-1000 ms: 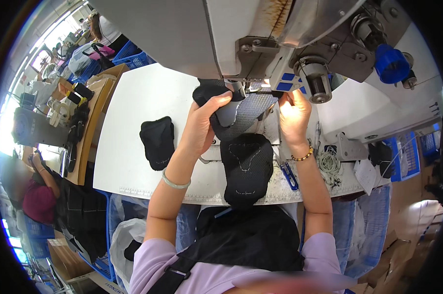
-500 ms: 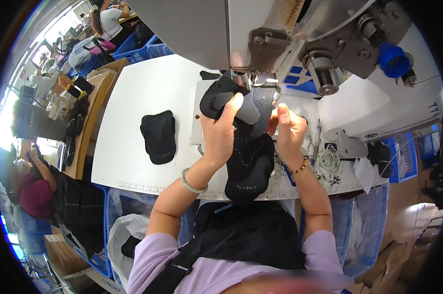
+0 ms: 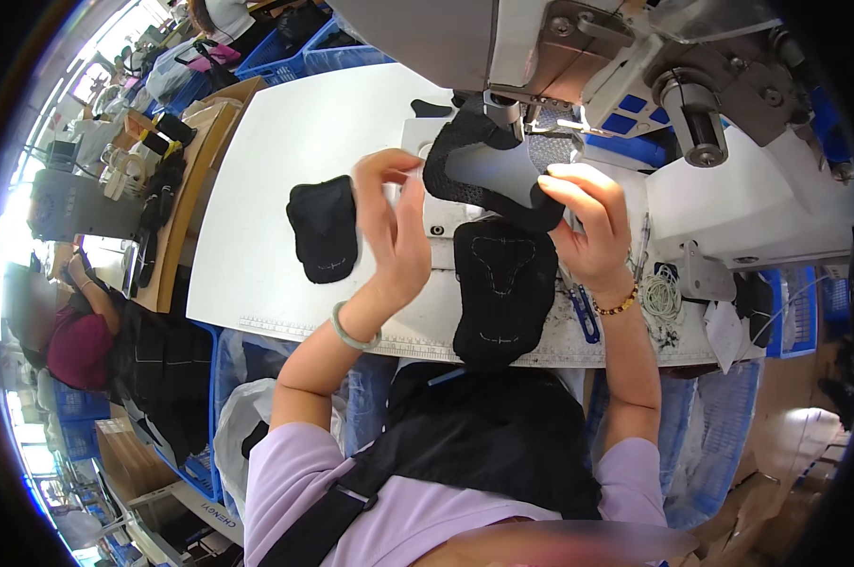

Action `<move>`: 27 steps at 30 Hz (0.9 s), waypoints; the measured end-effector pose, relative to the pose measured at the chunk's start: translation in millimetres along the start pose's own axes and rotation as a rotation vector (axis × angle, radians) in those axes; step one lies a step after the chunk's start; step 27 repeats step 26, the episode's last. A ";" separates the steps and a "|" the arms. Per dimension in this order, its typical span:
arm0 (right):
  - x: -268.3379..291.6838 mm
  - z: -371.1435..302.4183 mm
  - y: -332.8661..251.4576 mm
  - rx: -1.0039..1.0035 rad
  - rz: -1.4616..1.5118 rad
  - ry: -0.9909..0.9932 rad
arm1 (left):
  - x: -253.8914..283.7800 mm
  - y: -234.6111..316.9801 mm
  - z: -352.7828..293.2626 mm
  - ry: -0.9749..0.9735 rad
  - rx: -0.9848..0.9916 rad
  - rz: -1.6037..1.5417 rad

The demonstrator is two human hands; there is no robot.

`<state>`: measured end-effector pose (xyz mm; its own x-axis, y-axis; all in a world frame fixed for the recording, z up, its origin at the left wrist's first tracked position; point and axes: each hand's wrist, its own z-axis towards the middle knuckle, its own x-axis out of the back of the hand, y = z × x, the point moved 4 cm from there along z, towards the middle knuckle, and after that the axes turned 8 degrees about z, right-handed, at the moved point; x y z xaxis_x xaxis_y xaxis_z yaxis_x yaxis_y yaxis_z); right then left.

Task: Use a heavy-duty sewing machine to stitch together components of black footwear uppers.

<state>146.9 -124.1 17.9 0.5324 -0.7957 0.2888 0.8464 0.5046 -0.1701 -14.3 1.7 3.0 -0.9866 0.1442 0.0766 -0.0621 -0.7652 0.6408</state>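
A black mesh fabric piece (image 3: 457,184) with a smooth grey panel (image 3: 493,172) lies at the sewing machine's needle area (image 3: 507,111), its near edge curled up. My right hand (image 3: 592,225) pinches the right near edge of this piece between thumb and fingers. Beside its left edge, my left hand (image 3: 396,227) is slightly blurred, fingers bent and apart from the thumb, with nothing visible in it. A stack of black padded pieces (image 3: 504,293), the top one marked with pale stitched lines, lies between my forearms at the table's front edge. Another black padded piece (image 3: 321,230) rests left of my left hand.
The sewing machine head (image 3: 446,38) overhangs the white table (image 3: 257,217). On the right are a coil of pale cord (image 3: 660,293), thread scraps and a blue-handled tool (image 3: 585,317). Blue crates (image 3: 715,416) stand below. Co-workers sit at the left, one in a dark red top (image 3: 82,345).
My left hand has let go of the mesh piece and moved left. My right hand now grips its near right edge. The whole view has shifted slightly.
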 end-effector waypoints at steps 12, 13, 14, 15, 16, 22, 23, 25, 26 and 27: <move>2.7 3.5 1.1 0.025 0.065 -0.114 | -21.0 26.3 13.7 -0.316 -0.709 0.287; 3.9 4.4 2.1 0.025 0.062 -0.113 | -23.1 27.1 14.4 -0.316 -0.711 0.284; 4.4 5.4 2.8 0.035 0.060 -0.123 | -24.3 28.0 15.7 -0.314 -0.697 0.245; 4.7 6.1 3.2 0.047 0.058 -0.133 | -24.9 28.6 17.1 -0.310 -0.684 0.207; 5.1 6.3 3.9 0.050 0.057 -0.131 | -25.2 28.9 17.8 -0.309 -0.688 0.207; 15.6 17.8 8.6 0.168 -0.126 -0.173 | -28.4 50.9 25.5 -0.383 -0.841 0.360; 15.9 18.4 10.6 0.137 -0.055 -0.191 | -27.2 55.8 25.7 -0.375 -0.850 0.360; 18.8 19.7 12.1 0.062 0.025 -0.238 | -28.9 60.5 25.7 -0.433 -0.843 0.426; 19.6 20.7 12.5 0.055 0.054 -0.241 | -28.3 61.8 25.2 -0.442 -0.822 0.433; 19.6 20.7 12.5 0.055 0.054 -0.241 | -28.3 61.8 25.2 -0.442 -0.822 0.433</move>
